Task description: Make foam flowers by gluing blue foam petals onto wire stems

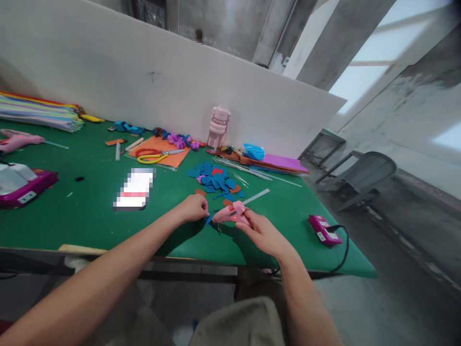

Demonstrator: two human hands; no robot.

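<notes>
My right hand (256, 229) is wrapped round the handle of a pink hot glue gun (230, 213). A pale glue stick (257, 196) sticks out of its back end, and a small red light glows on its side. The nozzle points left, at a small blue piece (208, 219) pinched in the closed fingers of my left hand (196, 208). Whether nozzle and piece touch, I cannot tell. Just beyond both hands lies a loose heap of blue cut pieces (216, 180), with a few red, pink and brown ones among them.
Yellow-and-red scissors (153, 155) rest on orange sheets (162, 144). A pink bottle (218, 127) stands by the white partition (180, 81). On the right sits a purple power strip (324, 230) with a black cord; another purple strip (39, 185) and a second pink glue gun (23, 139) are left.
</notes>
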